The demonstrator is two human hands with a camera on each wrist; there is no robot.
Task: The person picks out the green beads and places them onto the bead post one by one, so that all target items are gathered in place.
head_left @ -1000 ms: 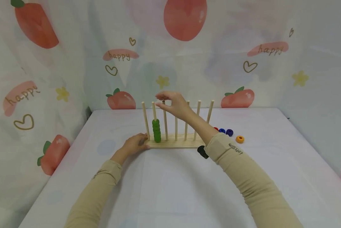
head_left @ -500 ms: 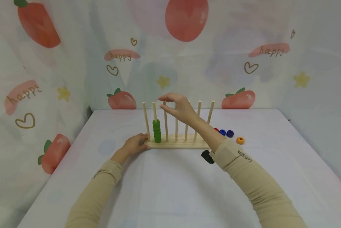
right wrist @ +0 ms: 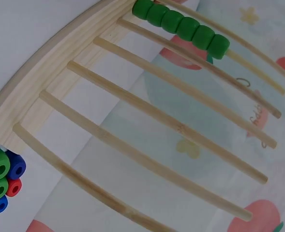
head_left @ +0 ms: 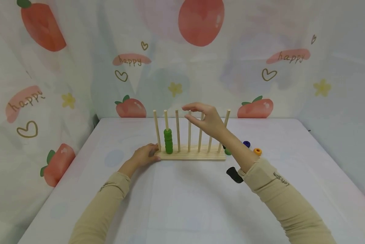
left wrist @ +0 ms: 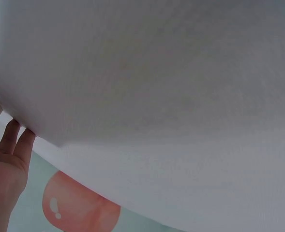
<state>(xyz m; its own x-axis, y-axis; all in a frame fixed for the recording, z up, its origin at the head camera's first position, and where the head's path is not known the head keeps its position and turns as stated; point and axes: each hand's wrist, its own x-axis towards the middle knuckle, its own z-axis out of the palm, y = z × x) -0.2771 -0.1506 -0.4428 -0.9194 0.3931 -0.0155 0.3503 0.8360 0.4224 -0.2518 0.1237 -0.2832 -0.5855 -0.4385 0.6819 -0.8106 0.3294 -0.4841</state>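
Note:
A wooden peg rack [head_left: 191,156] with several upright pegs stands on the table. Green beads [head_left: 168,141] are stacked on its second peg from the left; the right wrist view shows the same bead stack [right wrist: 181,26] from close by. My left hand [head_left: 143,155] holds the rack's left end, thumb at the front and fingers behind. In the left wrist view only part of that hand [left wrist: 9,164] shows. My right hand [head_left: 211,120] hovers around peg-top height toward the rack's right half, thumb and fingers apart, holding nothing. It partly hides the pegs behind it.
Loose beads lie right of the rack: an orange bead [head_left: 257,151], a purple bead [head_left: 246,144] and a green bead [head_left: 228,151], others hidden by the forearm. The right wrist view shows more, including a red bead [right wrist: 14,187]. Printed cloth walls stand behind.
My right hand has moved right and slightly down, away from the green stack, still holding nothing. My left hand and the rack stay in place; the green stack looks the same.

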